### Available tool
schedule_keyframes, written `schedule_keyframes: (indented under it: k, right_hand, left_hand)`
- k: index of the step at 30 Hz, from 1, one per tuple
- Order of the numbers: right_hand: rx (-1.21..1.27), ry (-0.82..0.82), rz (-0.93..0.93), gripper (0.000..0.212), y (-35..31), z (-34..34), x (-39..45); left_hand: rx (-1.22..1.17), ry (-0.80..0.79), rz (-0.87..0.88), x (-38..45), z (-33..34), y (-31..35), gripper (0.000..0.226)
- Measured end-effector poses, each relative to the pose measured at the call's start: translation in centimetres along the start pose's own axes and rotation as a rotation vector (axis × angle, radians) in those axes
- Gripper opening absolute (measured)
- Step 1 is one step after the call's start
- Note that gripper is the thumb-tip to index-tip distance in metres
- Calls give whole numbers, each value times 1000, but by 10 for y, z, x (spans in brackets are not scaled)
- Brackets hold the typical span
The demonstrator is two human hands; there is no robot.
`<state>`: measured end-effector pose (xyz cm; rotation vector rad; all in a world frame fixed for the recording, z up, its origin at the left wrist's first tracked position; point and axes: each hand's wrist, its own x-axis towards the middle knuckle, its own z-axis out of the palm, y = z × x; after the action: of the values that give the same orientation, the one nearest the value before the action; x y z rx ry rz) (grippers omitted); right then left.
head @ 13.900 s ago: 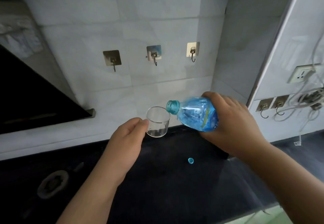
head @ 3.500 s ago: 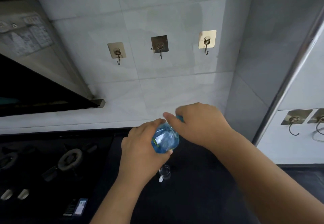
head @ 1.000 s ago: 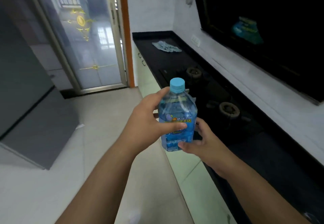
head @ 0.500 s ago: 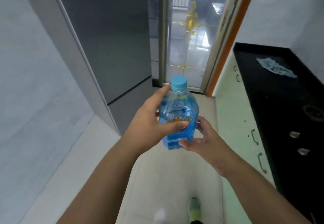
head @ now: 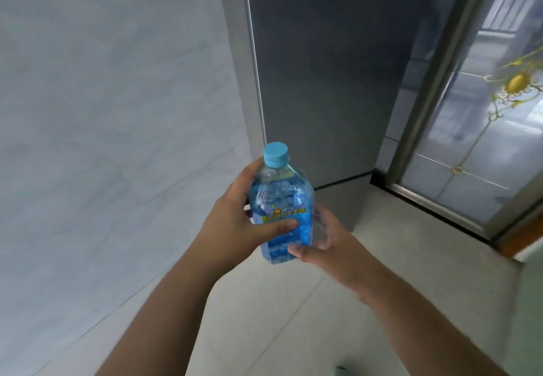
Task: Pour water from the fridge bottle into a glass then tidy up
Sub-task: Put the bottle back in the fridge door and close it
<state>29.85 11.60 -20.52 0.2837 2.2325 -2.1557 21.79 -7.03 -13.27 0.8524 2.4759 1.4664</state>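
Standing upright with its blue cap (head: 275, 154) on, the bottle (head: 280, 214) is held tight between the left hand (head: 235, 222) and right hand (head: 326, 243) near the closed fridge (head: 323, 67), so only putting it back seems left.

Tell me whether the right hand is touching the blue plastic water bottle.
Touching. The head view shows the right hand cupping the lower side of the blue plastic water bottle, its thumb pressed against the base, no gap visible.
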Motion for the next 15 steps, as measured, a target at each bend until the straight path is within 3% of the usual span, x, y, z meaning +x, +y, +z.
schedule_keyframes:
  k: [8,15]
  right_hand:
    - [-209,-342,-29,70,-31,-28,117]
    - [-1004,-308,-394,69,-78,-24,230]
  left_hand:
    - [23,344,-86,55,-3,-13,93]
    - [125,464,-76,122,-36,-46,94]
